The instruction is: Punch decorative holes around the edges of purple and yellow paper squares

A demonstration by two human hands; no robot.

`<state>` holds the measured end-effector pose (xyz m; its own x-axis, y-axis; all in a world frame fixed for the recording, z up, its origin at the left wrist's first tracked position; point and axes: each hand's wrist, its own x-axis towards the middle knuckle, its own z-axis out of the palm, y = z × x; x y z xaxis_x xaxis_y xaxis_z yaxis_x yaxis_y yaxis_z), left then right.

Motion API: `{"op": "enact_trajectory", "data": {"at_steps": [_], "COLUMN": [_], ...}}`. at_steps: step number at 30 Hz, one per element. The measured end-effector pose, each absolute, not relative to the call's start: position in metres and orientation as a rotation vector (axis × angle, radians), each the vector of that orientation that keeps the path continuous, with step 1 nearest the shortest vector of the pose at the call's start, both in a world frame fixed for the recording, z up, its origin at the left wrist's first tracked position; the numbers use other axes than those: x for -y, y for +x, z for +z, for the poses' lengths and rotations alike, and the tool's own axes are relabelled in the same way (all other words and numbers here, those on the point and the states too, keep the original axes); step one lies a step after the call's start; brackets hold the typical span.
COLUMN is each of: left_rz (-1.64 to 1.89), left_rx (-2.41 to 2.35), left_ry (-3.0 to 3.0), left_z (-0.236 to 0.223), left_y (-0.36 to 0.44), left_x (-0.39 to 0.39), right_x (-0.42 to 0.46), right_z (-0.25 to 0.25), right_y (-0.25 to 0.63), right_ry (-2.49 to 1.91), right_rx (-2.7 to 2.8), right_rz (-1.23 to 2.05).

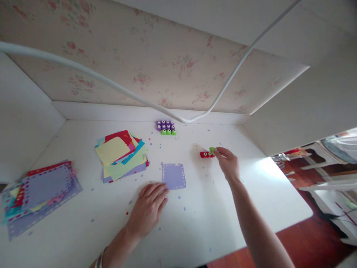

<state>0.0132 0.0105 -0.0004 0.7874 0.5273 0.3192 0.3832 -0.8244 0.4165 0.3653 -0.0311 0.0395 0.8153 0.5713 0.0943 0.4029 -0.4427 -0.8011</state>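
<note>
My right hand (pixel 227 160) pinches a small green craft punch (pixel 212 150) between thumb and fingertips. It is just above and partly in front of a short row of red punches (pixel 205 154) with white, eye-like round tops. My left hand (pixel 150 204) lies flat on the white table, fingers stretched out, its fingertips at the lower left corner of a purple paper square (pixel 174 176). Small holes run along the edges of that square. Farther back stands a block of purple punches (pixel 165 125), with a row of green punches (pixel 169 132) at its front.
Loose coloured paper sheets (pixel 114 150) are piled left of centre. Another pile of hole-edged papers (pixel 47 186) lies at the far left. Tiny punched bits are scattered over the white table (pixel 111 230). A white cable (pixel 122 89) hangs across the view before the flowered wall.
</note>
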Motion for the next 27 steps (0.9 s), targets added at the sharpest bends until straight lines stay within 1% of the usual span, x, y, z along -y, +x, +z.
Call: {"op": "enact_trajectory", "data": {"at_steps": [3,6,13,18,21,23,27], "left_rz": [0.631,0.654,0.629,0.591,0.583,0.559,0.513], "left_rx": [-0.682,-0.672,-0.667,-0.646,-0.655,-0.673,-0.697], "left_ry": [2.62,2.589,2.572,2.596,2.587,2.575,2.591], "left_z": [-0.001,-0.002,0.0,0.002,0.005,0.008,0.008], "left_y": [0.013,0.012,0.011,0.011,0.014,0.018,0.026], "left_x": [-0.01,-0.01,-0.012,-0.012,-0.01,-0.006,0.004], "right_x": [0.019,0.011,0.005,0.014,0.028,0.041,0.069], "right_z": [0.037,0.032,0.025,0.041,0.052,0.051,0.031], "right_y": [0.414,0.436,0.437,0.431,0.409,0.38,0.3], "right_ry": [-2.387,-2.49,-2.519,-2.445,-2.359,-2.196,-1.789], "right_rx": [0.766,0.834,0.881,0.791,0.751,0.689,0.567], "right_rz": [0.138,0.153,0.206,0.174,0.138,0.227,0.781]}}
